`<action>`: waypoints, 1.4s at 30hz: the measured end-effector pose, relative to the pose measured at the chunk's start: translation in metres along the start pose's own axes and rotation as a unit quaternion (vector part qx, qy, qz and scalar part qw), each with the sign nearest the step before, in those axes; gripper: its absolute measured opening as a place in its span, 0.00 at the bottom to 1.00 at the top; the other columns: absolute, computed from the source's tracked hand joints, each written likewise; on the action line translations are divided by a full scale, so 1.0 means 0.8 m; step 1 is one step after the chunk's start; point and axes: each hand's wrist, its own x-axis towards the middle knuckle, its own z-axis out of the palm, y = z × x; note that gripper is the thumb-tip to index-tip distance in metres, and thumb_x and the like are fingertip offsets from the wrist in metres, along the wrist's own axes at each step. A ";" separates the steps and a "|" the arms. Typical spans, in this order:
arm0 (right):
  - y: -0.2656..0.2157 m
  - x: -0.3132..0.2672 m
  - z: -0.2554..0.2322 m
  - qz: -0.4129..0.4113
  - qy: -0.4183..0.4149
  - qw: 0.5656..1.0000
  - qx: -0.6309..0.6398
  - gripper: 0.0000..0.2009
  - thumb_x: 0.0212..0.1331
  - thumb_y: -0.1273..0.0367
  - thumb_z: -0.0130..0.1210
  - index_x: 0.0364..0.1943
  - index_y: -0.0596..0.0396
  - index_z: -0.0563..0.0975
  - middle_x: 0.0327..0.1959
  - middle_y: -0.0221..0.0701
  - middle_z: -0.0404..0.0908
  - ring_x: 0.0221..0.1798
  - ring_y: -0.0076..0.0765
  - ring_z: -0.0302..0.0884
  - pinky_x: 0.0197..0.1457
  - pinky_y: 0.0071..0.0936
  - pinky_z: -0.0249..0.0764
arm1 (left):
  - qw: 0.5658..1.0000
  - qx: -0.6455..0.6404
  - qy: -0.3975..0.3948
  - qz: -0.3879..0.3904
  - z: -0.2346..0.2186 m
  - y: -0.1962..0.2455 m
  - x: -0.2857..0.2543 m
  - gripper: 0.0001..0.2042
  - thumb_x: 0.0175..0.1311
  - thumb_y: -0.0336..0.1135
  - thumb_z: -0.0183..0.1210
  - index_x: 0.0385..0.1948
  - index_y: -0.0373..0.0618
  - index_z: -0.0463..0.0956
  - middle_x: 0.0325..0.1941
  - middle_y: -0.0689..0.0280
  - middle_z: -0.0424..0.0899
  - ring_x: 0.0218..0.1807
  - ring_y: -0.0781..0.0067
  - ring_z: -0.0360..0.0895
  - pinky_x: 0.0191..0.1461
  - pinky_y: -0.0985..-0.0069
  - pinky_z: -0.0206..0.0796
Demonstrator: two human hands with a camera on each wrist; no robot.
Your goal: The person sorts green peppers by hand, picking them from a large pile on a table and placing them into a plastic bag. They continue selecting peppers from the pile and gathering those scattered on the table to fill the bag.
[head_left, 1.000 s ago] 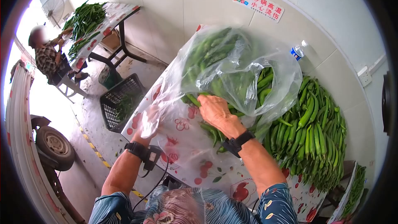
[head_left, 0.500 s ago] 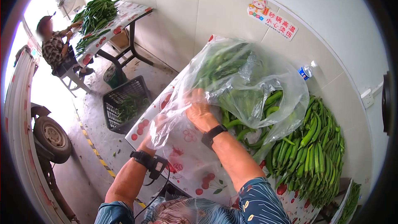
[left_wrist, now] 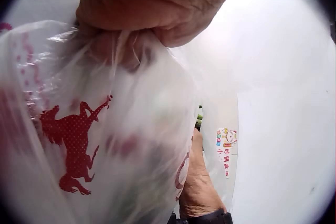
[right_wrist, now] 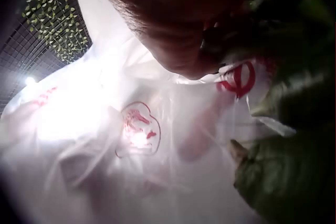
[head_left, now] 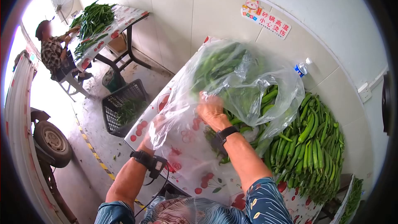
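Note:
A clear plastic bag (head_left: 232,74) lies on the table with long green peppers (head_left: 222,60) bunched inside its far end. My left hand (left_wrist: 152,6) grips the bag's near edge, the film gathered between thumb and fingers. Through the film in the head view the left hand (head_left: 155,130) looks hazy. Reaching in at the bag's mouth is my right hand (head_left: 211,108), its fingertips blurred and partly behind film. In the right wrist view that hand (right_wrist: 178,29) is dark, close to green peppers (right_wrist: 286,176); I cannot tell whether it holds any.
A large heap of green peppers (head_left: 311,149) covers the table's right side. A bottle (head_left: 302,69) stands by the wall. On the floor at left is a black crate (head_left: 108,110) with greens. A seated person (head_left: 52,54) works at another table (head_left: 120,18) piled with green peppers.
My right hand, with peppers visible beside its fingers a second ago, went left and deeper behind the film, then shifted back slightly right. My left hand keeps hold of the bag's edge.

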 end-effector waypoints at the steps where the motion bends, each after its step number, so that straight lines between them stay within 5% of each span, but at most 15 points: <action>1: 0.002 -0.003 -0.010 -0.008 -0.015 1.000 -0.020 0.12 0.47 0.68 0.53 0.37 0.54 0.77 0.25 0.44 0.80 0.29 0.55 0.79 0.34 0.46 0.73 | 0.923 -0.296 0.040 -0.244 0.005 0.007 -0.006 0.09 0.68 0.37 0.54 0.36 0.41 0.76 0.33 0.72 0.77 0.34 0.84 0.72 0.35 0.84 0.66; 3: -0.004 -0.011 -0.036 -0.015 -0.028 0.999 -0.018 0.10 0.46 0.69 0.52 0.34 0.54 0.77 0.25 0.46 0.79 0.30 0.55 0.79 0.33 0.46 0.73 | 0.966 -0.111 -0.015 -0.232 -0.006 -0.015 -0.006 0.10 0.69 0.37 0.53 0.39 0.39 0.77 0.35 0.70 0.78 0.35 0.84 0.73 0.37 0.83 0.67; 7: -0.011 -0.039 -0.091 -0.026 -0.046 0.997 0.061 0.10 0.46 0.71 0.51 0.35 0.54 0.77 0.25 0.48 0.78 0.30 0.55 0.78 0.35 0.44 0.73 | 0.964 -0.164 -0.027 -0.209 0.006 0.002 0.004 0.14 0.71 0.37 0.51 0.47 0.35 0.76 0.42 0.69 0.79 0.40 0.84 0.74 0.43 0.84 0.67; 9: -0.009 -0.056 -0.124 -0.034 -0.108 0.988 0.107 0.10 0.47 0.72 0.51 0.36 0.55 0.77 0.25 0.48 0.78 0.31 0.55 0.78 0.36 0.43 0.73 | 0.953 -0.136 -0.079 -0.258 -0.002 0.000 0.009 0.19 0.69 0.37 0.51 0.57 0.36 0.70 0.58 0.62 0.74 0.57 0.72 0.71 0.63 0.74 0.61; 11: -0.012 -0.081 -0.170 -0.033 -0.213 0.963 0.163 0.10 0.48 0.72 0.52 0.36 0.55 0.77 0.26 0.47 0.79 0.32 0.55 0.78 0.38 0.42 0.73 | 0.961 -0.221 -0.077 -0.148 0.011 0.025 0.005 0.19 0.69 0.38 0.51 0.56 0.37 0.71 0.56 0.63 0.76 0.55 0.71 0.73 0.62 0.71 0.63; 12: -0.005 -0.096 -0.172 -0.054 -0.216 0.965 0.142 0.10 0.49 0.73 0.54 0.37 0.56 0.76 0.29 0.44 0.80 0.35 0.52 0.78 0.41 0.40 0.73 | 0.978 0.102 -0.170 0.064 -0.016 -0.016 0.002 0.19 0.68 0.41 0.51 0.55 0.39 0.72 0.54 0.63 0.77 0.54 0.71 0.74 0.60 0.68 0.65; 13: 0.001 -0.111 -0.175 -0.073 -0.200 0.967 0.141 0.10 0.49 0.74 0.54 0.37 0.56 0.76 0.30 0.44 0.80 0.35 0.52 0.78 0.42 0.39 0.73 | 0.865 0.390 -0.116 0.294 -0.042 -0.059 -0.002 0.19 0.68 0.43 0.51 0.55 0.41 0.73 0.52 0.63 0.79 0.52 0.70 0.76 0.58 0.64 0.66; 14: 0.006 -0.126 -0.179 -0.091 -0.182 0.969 0.140 0.10 0.49 0.74 0.54 0.38 0.56 0.76 0.32 0.43 0.80 0.36 0.51 0.78 0.43 0.39 0.73 | 0.931 0.331 -0.128 0.081 -0.061 -0.119 -0.006 0.20 0.59 0.35 0.53 0.53 0.39 0.73 0.50 0.59 0.78 0.51 0.59 0.73 0.56 0.62 0.64; 16: 0.016 -0.147 -0.193 -0.106 -0.160 0.971 0.144 0.12 0.51 0.75 0.57 0.41 0.56 0.75 0.35 0.39 0.80 0.35 0.41 0.79 0.42 0.33 0.73 | 0.977 0.183 -0.108 -0.035 -0.039 -0.100 -0.001 0.20 0.59 0.34 0.53 0.54 0.39 0.73 0.51 0.58 0.77 0.52 0.59 0.73 0.57 0.63 0.64; 18: 0.014 -0.165 -0.222 0.010 -0.158 0.956 0.248 0.12 0.53 0.74 0.58 0.43 0.56 0.74 0.35 0.35 0.80 0.34 0.33 0.78 0.41 0.29 0.73 | 0.983 0.127 -0.104 -0.078 -0.028 -0.076 0.003 0.20 0.59 0.33 0.53 0.54 0.39 0.72 0.52 0.58 0.77 0.53 0.58 0.72 0.58 0.63 0.63; 20: 0.021 -0.191 -0.251 0.098 -0.085 0.917 0.376 0.12 0.58 0.70 0.58 0.45 0.56 0.74 0.36 0.26 0.80 0.34 0.19 0.73 0.39 0.22 0.72 | 0.983 0.110 -0.105 -0.099 -0.030 -0.072 0.005 0.20 0.59 0.33 0.52 0.55 0.39 0.72 0.53 0.57 0.76 0.54 0.58 0.72 0.59 0.63 0.62; 23: 0.045 -0.223 -0.293 0.119 0.061 0.874 0.468 0.10 0.58 0.70 0.57 0.42 0.57 0.73 0.32 0.30 0.79 0.31 0.25 0.75 0.34 0.26 0.71 | 0.982 0.108 -0.095 -0.124 -0.038 -0.084 0.000 0.21 0.58 0.32 0.52 0.55 0.39 0.71 0.54 0.56 0.75 0.55 0.57 0.71 0.60 0.63 0.61; 30: 0.118 -0.290 -0.441 0.240 0.368 0.838 0.325 0.12 0.60 0.65 0.56 0.45 0.55 0.76 0.28 0.24 0.78 0.21 0.11 0.62 0.21 0.11 0.58 | 0.978 0.149 -0.088 -0.112 -0.065 -0.107 -0.021 0.22 0.58 0.29 0.52 0.56 0.40 0.70 0.57 0.54 0.73 0.58 0.55 0.69 0.64 0.64 0.59; 39: 0.251 -0.278 -0.485 0.390 0.336 0.839 0.175 0.16 0.57 0.64 0.58 0.43 0.61 0.76 0.26 0.26 0.74 0.23 0.22 0.65 0.26 0.24 0.63 | 0.959 0.269 -0.090 0.004 -0.125 -0.178 -0.038 0.23 0.57 0.26 0.51 0.58 0.40 0.68 0.61 0.52 0.71 0.62 0.52 0.67 0.68 0.65 0.56; 42: 0.306 -0.260 -0.464 0.434 0.276 0.853 0.092 0.17 0.56 0.63 0.57 0.41 0.65 0.77 0.27 0.33 0.76 0.26 0.28 0.72 0.30 0.28 0.68 | 0.961 0.237 -0.093 -0.112 -0.154 -0.237 -0.044 0.24 0.59 0.30 0.50 0.61 0.41 0.66 0.63 0.54 0.70 0.64 0.54 0.66 0.69 0.65 0.55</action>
